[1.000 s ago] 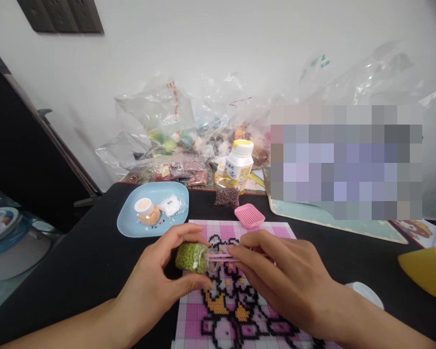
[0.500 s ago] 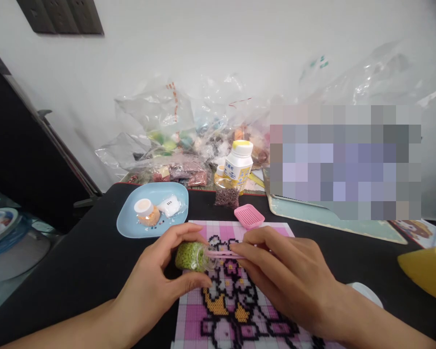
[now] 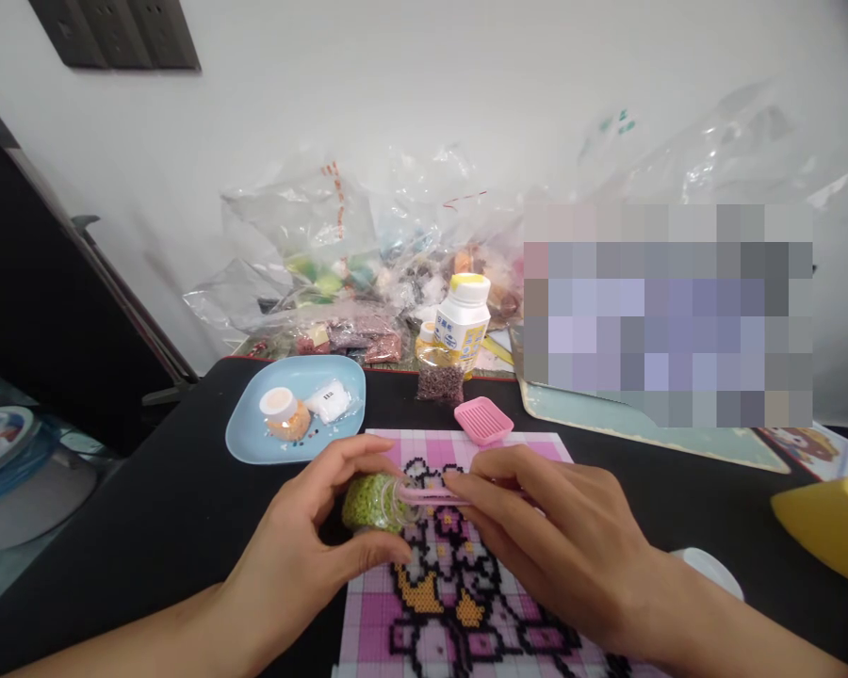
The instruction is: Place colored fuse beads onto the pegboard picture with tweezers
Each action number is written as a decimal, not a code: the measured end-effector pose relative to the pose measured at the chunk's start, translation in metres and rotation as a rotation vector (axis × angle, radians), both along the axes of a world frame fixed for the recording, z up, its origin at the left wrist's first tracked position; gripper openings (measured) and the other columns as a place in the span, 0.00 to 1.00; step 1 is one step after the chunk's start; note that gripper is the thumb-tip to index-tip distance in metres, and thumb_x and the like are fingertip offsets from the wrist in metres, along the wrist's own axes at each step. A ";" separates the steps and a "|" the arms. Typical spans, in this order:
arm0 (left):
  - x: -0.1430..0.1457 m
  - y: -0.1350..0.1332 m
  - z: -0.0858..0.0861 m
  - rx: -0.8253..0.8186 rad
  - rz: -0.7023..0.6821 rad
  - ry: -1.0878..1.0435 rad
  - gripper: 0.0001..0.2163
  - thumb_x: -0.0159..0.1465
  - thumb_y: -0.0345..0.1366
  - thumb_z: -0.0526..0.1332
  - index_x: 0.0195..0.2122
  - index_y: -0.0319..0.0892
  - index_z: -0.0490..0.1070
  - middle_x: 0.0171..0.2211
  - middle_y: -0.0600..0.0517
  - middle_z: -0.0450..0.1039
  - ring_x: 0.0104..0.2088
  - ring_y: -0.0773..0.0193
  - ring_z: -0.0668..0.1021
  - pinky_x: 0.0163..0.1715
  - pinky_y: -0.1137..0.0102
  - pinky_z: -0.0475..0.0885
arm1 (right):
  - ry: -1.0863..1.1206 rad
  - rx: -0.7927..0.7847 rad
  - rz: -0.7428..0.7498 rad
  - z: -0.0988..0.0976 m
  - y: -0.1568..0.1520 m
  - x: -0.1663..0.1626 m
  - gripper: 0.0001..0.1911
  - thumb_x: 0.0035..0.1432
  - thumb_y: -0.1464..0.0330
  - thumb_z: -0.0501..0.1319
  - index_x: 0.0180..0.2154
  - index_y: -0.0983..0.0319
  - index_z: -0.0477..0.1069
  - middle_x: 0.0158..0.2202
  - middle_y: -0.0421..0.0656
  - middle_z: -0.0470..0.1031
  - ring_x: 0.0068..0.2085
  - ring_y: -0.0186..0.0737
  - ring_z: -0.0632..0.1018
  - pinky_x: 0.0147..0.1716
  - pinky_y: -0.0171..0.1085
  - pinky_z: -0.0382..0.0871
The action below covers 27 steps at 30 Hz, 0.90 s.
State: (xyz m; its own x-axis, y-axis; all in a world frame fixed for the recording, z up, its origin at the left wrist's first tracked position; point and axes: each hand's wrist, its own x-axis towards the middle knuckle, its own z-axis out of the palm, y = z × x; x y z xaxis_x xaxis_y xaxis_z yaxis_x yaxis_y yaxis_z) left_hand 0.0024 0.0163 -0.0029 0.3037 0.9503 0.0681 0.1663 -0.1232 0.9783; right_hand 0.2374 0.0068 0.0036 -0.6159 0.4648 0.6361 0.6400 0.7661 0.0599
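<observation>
My left hand (image 3: 325, 527) grips a small clear jar (image 3: 374, 502) of green beads, tipped on its side with its mouth facing right. Between the fingers of my right hand (image 3: 558, 537) is a pair of pink tweezers (image 3: 434, 494), whose tips reach into the jar's mouth. Both hands are over a pink-and-white checked pegboard (image 3: 371, 612), partly filled with black and orange beads that form a cartoon outline. Just beyond the board lies a small pink ridged tray (image 3: 484, 420). Part of the board is hidden under my right hand.
A blue plate (image 3: 244, 438) at left holds a jar of orange beads (image 3: 286, 414) and a white packet (image 3: 331, 402). Behind stand a white bottle (image 3: 464, 320) and a bag of dark beads (image 3: 439, 383). A white lid (image 3: 710, 573) and a yellow object (image 3: 830, 527) are at right.
The tweezer tips have shifted slightly left at the jar's mouth. Otherwise both hands keep nearly the same place, and the view has moved only a little.
</observation>
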 end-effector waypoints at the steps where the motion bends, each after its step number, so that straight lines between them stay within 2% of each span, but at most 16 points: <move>1: 0.000 0.000 0.000 -0.001 -0.001 -0.001 0.24 0.51 0.34 0.72 0.48 0.57 0.68 0.40 0.62 0.77 0.43 0.68 0.77 0.43 0.78 0.70 | -0.003 0.002 0.001 0.000 0.000 0.000 0.11 0.67 0.73 0.51 0.50 0.63 0.65 0.39 0.42 0.69 0.34 0.32 0.72 0.27 0.32 0.65; 15: 0.000 0.000 0.003 -0.032 0.004 0.020 0.25 0.50 0.35 0.72 0.48 0.54 0.67 0.40 0.59 0.77 0.42 0.65 0.77 0.44 0.74 0.71 | -0.046 0.037 -0.011 0.001 0.001 0.000 0.12 0.66 0.75 0.49 0.48 0.62 0.66 0.37 0.41 0.71 0.32 0.32 0.72 0.26 0.32 0.63; 27: -0.001 -0.002 0.000 -0.012 0.006 0.042 0.25 0.50 0.36 0.72 0.48 0.55 0.67 0.40 0.59 0.77 0.43 0.65 0.77 0.44 0.74 0.70 | -0.033 0.026 0.010 0.007 0.001 -0.002 0.13 0.66 0.75 0.46 0.46 0.63 0.66 0.35 0.43 0.72 0.30 0.33 0.73 0.25 0.31 0.62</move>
